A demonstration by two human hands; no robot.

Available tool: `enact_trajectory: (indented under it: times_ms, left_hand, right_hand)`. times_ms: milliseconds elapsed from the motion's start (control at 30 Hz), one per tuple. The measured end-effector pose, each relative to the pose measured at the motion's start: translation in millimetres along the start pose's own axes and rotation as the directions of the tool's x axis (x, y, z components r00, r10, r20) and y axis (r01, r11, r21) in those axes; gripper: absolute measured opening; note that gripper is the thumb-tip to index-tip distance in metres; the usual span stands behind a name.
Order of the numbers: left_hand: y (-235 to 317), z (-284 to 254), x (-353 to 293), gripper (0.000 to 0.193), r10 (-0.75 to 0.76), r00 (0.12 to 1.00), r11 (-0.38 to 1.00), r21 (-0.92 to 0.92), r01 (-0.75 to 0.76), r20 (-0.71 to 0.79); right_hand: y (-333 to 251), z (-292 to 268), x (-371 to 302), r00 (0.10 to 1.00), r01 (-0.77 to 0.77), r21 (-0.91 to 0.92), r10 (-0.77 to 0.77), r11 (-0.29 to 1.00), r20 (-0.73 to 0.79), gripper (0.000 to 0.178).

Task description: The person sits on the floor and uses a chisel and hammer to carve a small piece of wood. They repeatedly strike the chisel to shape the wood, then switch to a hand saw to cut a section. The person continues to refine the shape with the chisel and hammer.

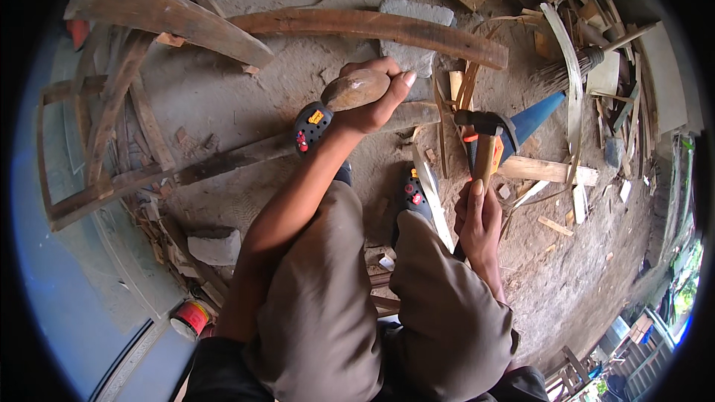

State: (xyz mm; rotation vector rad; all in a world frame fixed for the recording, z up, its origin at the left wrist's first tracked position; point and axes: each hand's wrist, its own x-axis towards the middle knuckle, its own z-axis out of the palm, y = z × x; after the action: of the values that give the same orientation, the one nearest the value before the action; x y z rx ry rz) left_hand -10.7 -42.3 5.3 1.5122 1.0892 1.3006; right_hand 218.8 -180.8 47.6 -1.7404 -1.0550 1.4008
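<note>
My left hand (pixel 381 108), stretched forward over the ground, is closed around a brown piece of wood (pixel 354 89). The wood's broad oval end faces up toward me; its far part is hidden by the hand. On the right, my right hand (pixel 478 219) grips a hammer (pixel 488 150) by its wooden handle, the dark metal head upward and apart from the wood. Behind the hammer lies a handsaw (pixel 535 120) with a blue blade, its handle partly covered. A long timber (pixel 253 155) runs along the ground beneath my left forearm.
A curved beam (pixel 372 24) rests across a grey concrete block (pixel 417 59) ahead. Leaning planks (pixel 171 15) crowd the left. Wood scraps (pixel 551 171), thin strips and a broom (pixel 577 63) lie rightward. A red tin (pixel 192 318) stands low left. My dark clogs (pixel 414 192) flank the middle.
</note>
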Motion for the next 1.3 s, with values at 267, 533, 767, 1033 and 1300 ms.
enact_trajectory:
  times_ms: [267,533,767,1033,1300]
  left_hand:
    - [23,-13,20,0.033,0.071,0.995,0.97,-0.227,-0.085,-0.071]
    - [-1,-2,10,0.024,0.027,0.999,0.988,-0.154,-0.024,0.019]
    - [-11,-2,12,0.024,0.024,0.999,0.994,-0.109,-0.021,0.023]
    - [-12,-1,13,0.024,0.033,0.999,0.997,-0.073,-0.031,0.023]
    - [-9,-2,14,0.024,0.04,0.999,0.994,-0.098,-0.041,-0.005]
  right_hand:
    - [10,-8,-2,0.998,-0.057,0.047,0.058,0.997,-0.025,0.045]
    - [13,-6,0,0.997,-0.076,0.061,0.078,0.995,-0.019,0.045]
    - [15,-7,3,0.997,-0.074,0.062,0.074,0.995,-0.002,0.045]
    - [18,-8,4,0.994,-0.107,0.066,0.107,0.992,0.007,0.045]
    - [18,-7,6,0.994,-0.108,0.063,0.107,0.992,0.015,0.046]
